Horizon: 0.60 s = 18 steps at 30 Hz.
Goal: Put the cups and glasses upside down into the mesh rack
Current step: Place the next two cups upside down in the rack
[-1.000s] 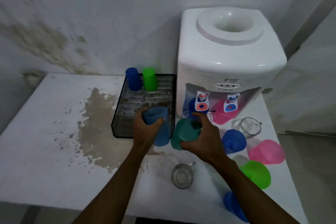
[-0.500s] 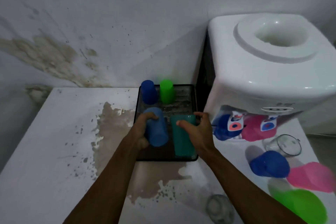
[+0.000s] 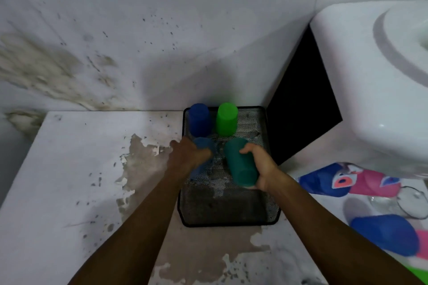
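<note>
My left hand (image 3: 187,157) has its fingers wrapped round a blue cup (image 3: 203,146) and my right hand (image 3: 259,166) grips a teal cup (image 3: 239,164), both over the middle of the mesh rack (image 3: 229,213). Two cups, dark blue (image 3: 199,120) and green (image 3: 227,119), stand inverted along its far edge. The near half lies open; the water dispenser (image 3: 370,99) crowds the right rim.

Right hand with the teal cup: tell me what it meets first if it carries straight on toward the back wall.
Probably the green cup, upside down at the back of the mesh rack, just beyond the teal cup that the right hand holds. Depth is unclear; it might pass to the right and reach the rack's rear rim.
</note>
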### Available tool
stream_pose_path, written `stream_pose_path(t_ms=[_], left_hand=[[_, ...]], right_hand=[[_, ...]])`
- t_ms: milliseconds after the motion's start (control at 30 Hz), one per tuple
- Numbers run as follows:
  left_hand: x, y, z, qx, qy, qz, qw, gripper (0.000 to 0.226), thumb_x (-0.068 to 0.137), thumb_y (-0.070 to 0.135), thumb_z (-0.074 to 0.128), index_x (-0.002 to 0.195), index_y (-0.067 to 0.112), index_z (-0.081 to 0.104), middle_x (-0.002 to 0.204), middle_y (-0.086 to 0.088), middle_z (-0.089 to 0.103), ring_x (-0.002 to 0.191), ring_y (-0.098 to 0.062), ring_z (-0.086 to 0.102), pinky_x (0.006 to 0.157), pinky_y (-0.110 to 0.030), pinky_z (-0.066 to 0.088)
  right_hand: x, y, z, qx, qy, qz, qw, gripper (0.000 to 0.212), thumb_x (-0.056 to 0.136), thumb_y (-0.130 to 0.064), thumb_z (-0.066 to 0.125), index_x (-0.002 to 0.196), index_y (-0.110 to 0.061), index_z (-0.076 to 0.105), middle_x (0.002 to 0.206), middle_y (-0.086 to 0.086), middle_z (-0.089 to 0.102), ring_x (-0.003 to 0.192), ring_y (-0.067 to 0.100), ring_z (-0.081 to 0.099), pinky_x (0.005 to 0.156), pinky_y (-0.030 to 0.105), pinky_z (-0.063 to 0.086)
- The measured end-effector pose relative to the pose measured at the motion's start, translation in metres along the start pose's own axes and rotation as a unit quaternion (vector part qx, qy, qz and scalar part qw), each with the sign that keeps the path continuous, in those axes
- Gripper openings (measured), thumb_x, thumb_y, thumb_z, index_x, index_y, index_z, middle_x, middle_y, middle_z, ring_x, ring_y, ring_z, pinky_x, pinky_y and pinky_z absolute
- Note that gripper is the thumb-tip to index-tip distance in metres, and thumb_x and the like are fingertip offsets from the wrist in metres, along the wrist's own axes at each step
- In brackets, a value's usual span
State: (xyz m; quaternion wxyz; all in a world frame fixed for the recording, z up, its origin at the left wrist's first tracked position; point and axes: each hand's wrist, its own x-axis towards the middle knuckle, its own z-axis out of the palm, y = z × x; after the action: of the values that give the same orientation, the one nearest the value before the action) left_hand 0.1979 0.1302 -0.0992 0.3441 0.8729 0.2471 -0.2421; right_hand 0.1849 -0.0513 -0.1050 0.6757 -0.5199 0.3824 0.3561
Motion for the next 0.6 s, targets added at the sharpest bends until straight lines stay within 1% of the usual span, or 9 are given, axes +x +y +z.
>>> stream_pose_path(t_ms=[67, 133, 200, 233, 300, 367, 433, 533, 600], left_hand=[[0.005, 0.002, -0.002, 0.051, 0.024, 0.031, 0.998, 0.080, 0.055, 0.041, 0.064, 0.126, 0.008, 0.046, 0.123, -0.015, 0.046, 0.108, -0.034, 0.053, 0.082, -0.040, 0.047], [0.007, 0.005, -0.003, 0.086, 0.070, 0.041, 0.993, 0.075, 0.059, 0.037, 0.072, 0.124, 0.010, 0.047, 0.121, -0.013, 0.054, 0.107, -0.033, 0.056, 0.083, -0.041, 0.048], [0.011, 0.007, -0.004, 0.107, 0.099, 0.049, 0.988, 0.079, 0.060, 0.036, 0.077, 0.127, 0.013, 0.043, 0.120, -0.011, 0.057, 0.108, -0.033, 0.058, 0.084, -0.042, 0.048], [0.012, 0.007, -0.004, 0.119, 0.107, 0.058, 0.985, 0.080, 0.059, 0.038, 0.077, 0.127, 0.014, 0.042, 0.119, -0.010, 0.057, 0.107, -0.032, 0.058, 0.084, -0.042, 0.048], [0.014, 0.006, -0.003, 0.146, 0.111, 0.082, 0.980, 0.077, 0.059, 0.038, 0.077, 0.125, 0.017, 0.043, 0.116, -0.008, 0.057, 0.105, -0.031, 0.058, 0.081, -0.043, 0.048], [0.014, 0.004, 0.001, 0.176, 0.108, 0.110, 0.972, 0.071, 0.061, 0.039, 0.076, 0.122, 0.018, 0.044, 0.116, -0.010, 0.053, 0.106, -0.032, 0.055, 0.081, -0.044, 0.048], [0.016, 0.003, 0.005, 0.193, 0.108, 0.131, 0.966, 0.067, 0.063, 0.039, 0.075, 0.118, 0.018, 0.046, 0.118, -0.012, 0.050, 0.107, -0.033, 0.053, 0.082, -0.046, 0.049], [0.018, 0.003, 0.006, 0.176, 0.108, 0.134, 0.969, 0.080, 0.059, 0.037, 0.079, 0.125, 0.015, 0.039, 0.121, -0.011, 0.052, 0.110, -0.033, 0.052, 0.085, -0.048, 0.050], [0.020, 0.004, 0.007, 0.150, 0.108, 0.126, 0.975, 0.091, 0.057, 0.033, 0.081, 0.131, 0.012, 0.032, 0.123, -0.010, 0.054, 0.112, -0.032, 0.052, 0.086, -0.048, 0.049]], right_hand=[[0.002, -0.007, 0.009, -0.063, 0.033, -0.024, 0.997, 0.052, 0.063, -0.033, 0.066, 0.108, -0.007, 0.063, 0.091, 0.014, 0.068, 0.073, 0.027, 0.064, 0.058, 0.033, 0.053], [0.005, -0.012, 0.013, -0.167, 0.120, -0.091, 0.975, 0.062, 0.052, -0.037, 0.075, 0.104, -0.007, 0.060, 0.088, 0.010, 0.068, 0.072, 0.026, 0.066, 0.055, 0.033, 0.055], [0.006, -0.019, 0.016, -0.300, 0.210, -0.170, 0.915, 0.064, 0.050, -0.042, 0.078, 0.102, -0.013, 0.057, 0.090, 0.004, 0.063, 0.078, 0.024, 0.064, 0.063, 0.032, 0.056], [0.006, -0.022, 0.017, -0.359, 0.231, -0.188, 0.884, 0.067, 0.049, -0.044, 0.078, 0.106, -0.017, 0.057, 0.096, 0.002, 0.061, 0.085, 0.025, 0.064, 0.069, 0.034, 0.057], [0.006, -0.028, 0.023, -0.432, 0.240, -0.205, 0.845, 0.070, 0.050, -0.044, 0.078, 0.113, -0.022, 0.058, 0.107, 0.003, 0.060, 0.096, 0.029, 0.062, 0.080, 0.038, 0.055], [0.008, -0.032, 0.028, -0.483, 0.246, -0.217, 0.811, 0.070, 0.051, -0.043, 0.077, 0.116, -0.026, 0.058, 0.116, 0.006, 0.060, 0.101, 0.031, 0.061, 0.082, 0.039, 0.054], [0.010, -0.034, 0.034, -0.528, 0.251, -0.222, 0.780, 0.068, 0.056, -0.040, 0.077, 0.119, -0.026, 0.057, 0.122, 0.009, 0.053, 0.107, 0.033, 0.059, 0.084, 0.039, 0.052], [0.008, -0.039, 0.043, -0.597, 0.260, -0.233, 0.722, 0.061, 0.065, -0.036, 0.076, 0.121, -0.019, 0.056, 0.127, 0.012, 0.045, 0.116, 0.036, 0.050, 0.085, 0.041, 0.049], [0.009, -0.041, 0.049, -0.620, 0.267, -0.235, 0.700, 0.059, 0.068, -0.033, 0.075, 0.120, -0.014, 0.054, 0.127, 0.015, 0.044, 0.119, 0.039, 0.047, 0.086, 0.044, 0.048]])
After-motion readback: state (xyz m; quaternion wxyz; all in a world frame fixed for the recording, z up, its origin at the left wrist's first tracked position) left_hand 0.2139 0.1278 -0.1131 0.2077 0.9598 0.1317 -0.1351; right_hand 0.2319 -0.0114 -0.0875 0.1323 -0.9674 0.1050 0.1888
